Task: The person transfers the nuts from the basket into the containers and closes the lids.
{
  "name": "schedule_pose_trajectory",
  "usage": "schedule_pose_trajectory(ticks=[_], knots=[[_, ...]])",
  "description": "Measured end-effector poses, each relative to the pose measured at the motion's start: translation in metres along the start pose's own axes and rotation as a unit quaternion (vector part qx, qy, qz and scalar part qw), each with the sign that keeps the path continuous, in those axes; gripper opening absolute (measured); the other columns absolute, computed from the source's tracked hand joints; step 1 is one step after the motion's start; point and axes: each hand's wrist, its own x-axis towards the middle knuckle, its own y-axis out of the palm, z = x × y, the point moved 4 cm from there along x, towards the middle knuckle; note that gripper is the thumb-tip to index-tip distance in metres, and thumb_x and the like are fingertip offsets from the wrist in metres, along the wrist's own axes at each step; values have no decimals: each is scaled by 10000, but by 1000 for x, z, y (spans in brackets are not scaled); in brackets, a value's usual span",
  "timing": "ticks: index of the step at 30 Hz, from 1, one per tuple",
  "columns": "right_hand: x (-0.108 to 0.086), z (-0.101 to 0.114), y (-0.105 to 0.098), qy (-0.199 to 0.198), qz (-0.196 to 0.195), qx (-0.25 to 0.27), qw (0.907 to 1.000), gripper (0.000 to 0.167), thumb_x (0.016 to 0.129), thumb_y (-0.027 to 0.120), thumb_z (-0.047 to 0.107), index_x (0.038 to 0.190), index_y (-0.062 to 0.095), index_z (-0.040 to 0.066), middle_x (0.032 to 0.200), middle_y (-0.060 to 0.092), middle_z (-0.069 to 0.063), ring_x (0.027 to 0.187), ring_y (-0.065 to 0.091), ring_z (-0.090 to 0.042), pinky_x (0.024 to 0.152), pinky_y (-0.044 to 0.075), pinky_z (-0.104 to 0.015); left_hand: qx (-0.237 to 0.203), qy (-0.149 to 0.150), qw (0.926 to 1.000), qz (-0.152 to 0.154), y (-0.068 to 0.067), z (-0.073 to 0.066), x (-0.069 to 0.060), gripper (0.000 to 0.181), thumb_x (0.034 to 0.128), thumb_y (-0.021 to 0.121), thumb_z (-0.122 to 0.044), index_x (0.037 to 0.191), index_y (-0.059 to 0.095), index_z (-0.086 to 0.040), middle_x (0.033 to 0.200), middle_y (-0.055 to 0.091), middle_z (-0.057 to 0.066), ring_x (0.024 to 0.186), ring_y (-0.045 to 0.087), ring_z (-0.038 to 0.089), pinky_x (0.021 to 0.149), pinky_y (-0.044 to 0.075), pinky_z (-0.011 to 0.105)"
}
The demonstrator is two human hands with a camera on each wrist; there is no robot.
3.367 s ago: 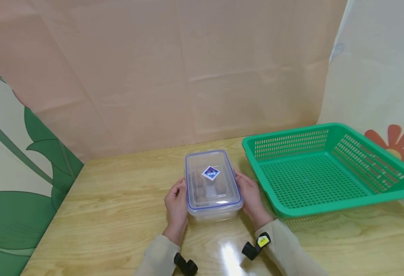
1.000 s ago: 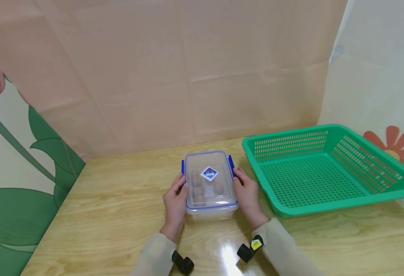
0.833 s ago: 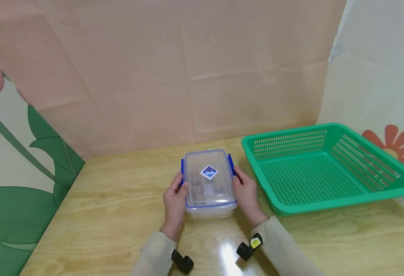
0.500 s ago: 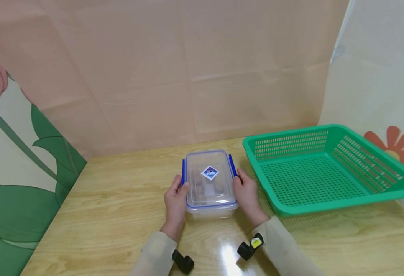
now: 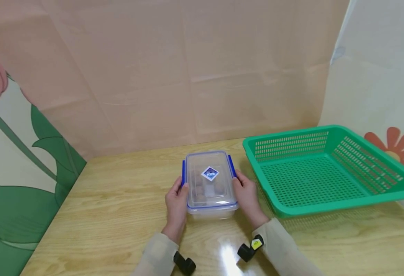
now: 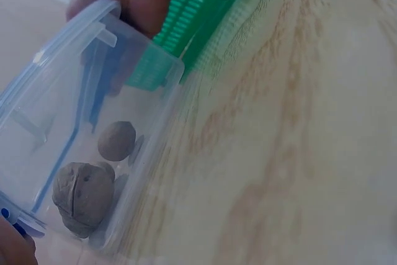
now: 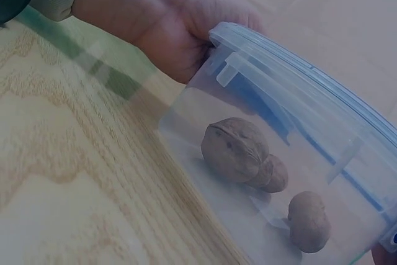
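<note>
A clear plastic food container (image 5: 209, 193) with a blue-edged lid and a diamond sticker stands on the wooden table. Blue side latches (image 5: 231, 163) show along both long sides, standing out beside the lid. My left hand (image 5: 176, 203) holds its left side, thumb near the lid's edge. On the other side, my right hand (image 5: 249, 196) grips near the right latch, thumb by the rim. Through the wall in the right wrist view lie several brown, rounded, seamed lumps (image 7: 232, 150); their kind is unclear. Some fingertips are hidden behind the container.
A green perforated plastic basket (image 5: 312, 180) sits close on the right, nothing visible inside it. Behind the wooden table (image 5: 119, 199) hangs a plain pinkish backdrop (image 5: 136, 76). Black wrist cameras (image 5: 184, 263) are strapped to both sleeves.
Since the oldest frame, the blue latches have come into sight on both sides, and both thumbs have moved onto the container's edges. Over the last second the hands and container barely move.
</note>
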Motion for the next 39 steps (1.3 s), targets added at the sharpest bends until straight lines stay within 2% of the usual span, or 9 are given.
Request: schedule_pose_trajectory(ticks=[6,19,31,39], knots=[[-1,-1,1,171,156,101,9997,415,924,453,76,1312,456,-71,1346,461,-227,1251,443,-332,1024,402,-437,95,-42,9999,22,0,0,-1,411,922,515,-46,1319,456,45,1357,459,223,1266,438,300,1024,396,348],[-2,-1,1,-7,222,222,9995,413,906,487,36,1296,453,-98,1315,467,-267,1225,458,-362,1013,402,-441,155,-218,9996,0,-1,0,-2,406,918,532,-77,1315,479,-14,1331,510,154,1197,505,244,981,453,330],[1,0,2,-87,244,199,9995,414,901,495,32,1295,457,-90,1316,473,-253,1224,464,-343,1004,416,-422,165,-157,9997,71,-2,0,2,411,913,532,-67,1316,473,-10,1350,485,151,1234,472,244,992,434,330],[1,1,3,-120,207,101,9997,393,885,498,3,1266,490,-94,1270,511,-257,1180,502,-335,975,443,-430,336,-340,9987,197,-2,-1,3,392,915,534,-62,1305,499,-71,1375,459,116,1263,445,230,982,427,305]])
